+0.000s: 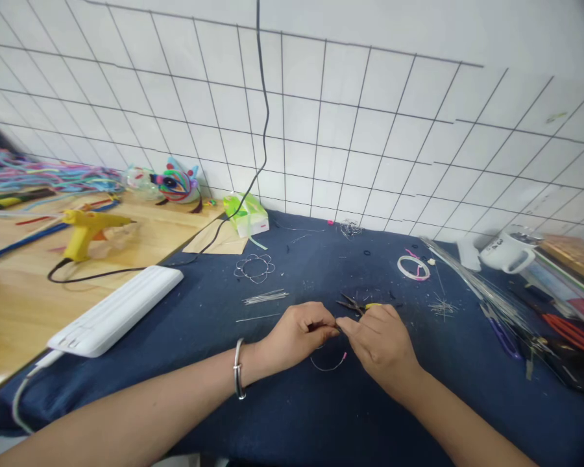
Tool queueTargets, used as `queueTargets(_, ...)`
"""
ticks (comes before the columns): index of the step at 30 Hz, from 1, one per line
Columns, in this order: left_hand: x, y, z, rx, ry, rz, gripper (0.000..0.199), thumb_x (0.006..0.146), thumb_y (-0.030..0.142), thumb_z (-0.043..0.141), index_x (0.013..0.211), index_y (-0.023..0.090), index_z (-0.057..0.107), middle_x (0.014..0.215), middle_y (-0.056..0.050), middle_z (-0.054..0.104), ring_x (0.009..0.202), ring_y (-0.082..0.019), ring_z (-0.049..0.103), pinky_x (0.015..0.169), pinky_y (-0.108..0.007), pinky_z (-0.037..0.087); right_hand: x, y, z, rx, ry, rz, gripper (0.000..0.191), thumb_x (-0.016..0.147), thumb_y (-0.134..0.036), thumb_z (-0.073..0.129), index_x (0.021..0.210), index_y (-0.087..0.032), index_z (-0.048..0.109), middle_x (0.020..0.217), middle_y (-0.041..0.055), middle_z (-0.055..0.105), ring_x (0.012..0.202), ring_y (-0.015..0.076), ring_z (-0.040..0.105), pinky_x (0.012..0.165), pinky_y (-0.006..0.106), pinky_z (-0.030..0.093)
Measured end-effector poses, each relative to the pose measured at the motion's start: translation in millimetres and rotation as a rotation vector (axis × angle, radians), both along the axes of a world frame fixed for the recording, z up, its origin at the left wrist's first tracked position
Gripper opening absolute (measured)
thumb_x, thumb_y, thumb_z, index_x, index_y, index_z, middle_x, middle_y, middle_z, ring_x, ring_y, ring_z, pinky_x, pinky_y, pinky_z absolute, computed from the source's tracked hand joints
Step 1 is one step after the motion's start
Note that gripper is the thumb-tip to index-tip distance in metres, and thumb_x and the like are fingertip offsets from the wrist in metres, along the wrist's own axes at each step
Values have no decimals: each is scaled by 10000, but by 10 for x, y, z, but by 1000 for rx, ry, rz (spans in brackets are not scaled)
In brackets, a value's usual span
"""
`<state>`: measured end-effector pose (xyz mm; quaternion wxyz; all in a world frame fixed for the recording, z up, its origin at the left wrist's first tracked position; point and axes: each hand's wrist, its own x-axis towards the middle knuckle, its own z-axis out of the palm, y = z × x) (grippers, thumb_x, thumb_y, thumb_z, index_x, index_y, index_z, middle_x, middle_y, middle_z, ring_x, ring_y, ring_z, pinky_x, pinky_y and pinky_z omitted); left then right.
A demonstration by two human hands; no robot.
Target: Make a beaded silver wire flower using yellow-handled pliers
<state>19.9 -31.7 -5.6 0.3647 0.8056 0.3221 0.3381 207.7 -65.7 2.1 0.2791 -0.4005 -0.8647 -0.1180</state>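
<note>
Forearms [150,412] slant from eight and four o'clock; left hand [306,332] and right hand [384,347] pinch the curved wire [327,370] at six o'clock, presumably steadying it. Pliers [357,307] lie handy at one o'clock from them.

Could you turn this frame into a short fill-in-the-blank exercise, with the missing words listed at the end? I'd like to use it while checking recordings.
1. A silver bracelet circles the ____ wrist.
2. The glue gun on the wooden table is ____ in colour.
3. The left hand and right hand are close together above a dark ____ cloth.
4. Just below the fingertips, a curved wire shows a ____ tip.

Missing words: left; yellow; blue; pink.
</note>
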Motion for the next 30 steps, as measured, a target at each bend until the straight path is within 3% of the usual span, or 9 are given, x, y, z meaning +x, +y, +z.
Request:
queueTargets(8,-10,-3,-9,67,44,1,90,788,140,526,768,150,613,722,-4,579,702,-101,529,660,-219,408,6,9,40,-123,15,14,162,843,-183,462,805,-195,618,600,0,564,646,126,438,644,285,288)
queueTargets(18,-50,63,-2,114,40,-125,114,816,172,515,768,143,614,747,-18,605,728,-101,539,689,-218,415,31,71,91,-429,149,134,163,820,-153,470,808,-213,621,652,-25,586,642,103,465,681,255,346)
queueTargets(22,-60,87,16,49,25,-140,102,805,193,536,759,142,612,735,-10,598,709,-95,538,676,-207,413,12,71,49,-367,184,74,154,819,-159,467,800,-192,617,653,-5,565,652,113,462,683,265,365)
queueTargets(30,-54,106,29,-100,10,-142,125,795,238,550,826,150,635,753,-5,582,701,-98,536,667,-207,415,12,-5,-43,-67,53,7,159,807,-139,483,898,-155,613,667,29,554,667,145,450,689,317,382)
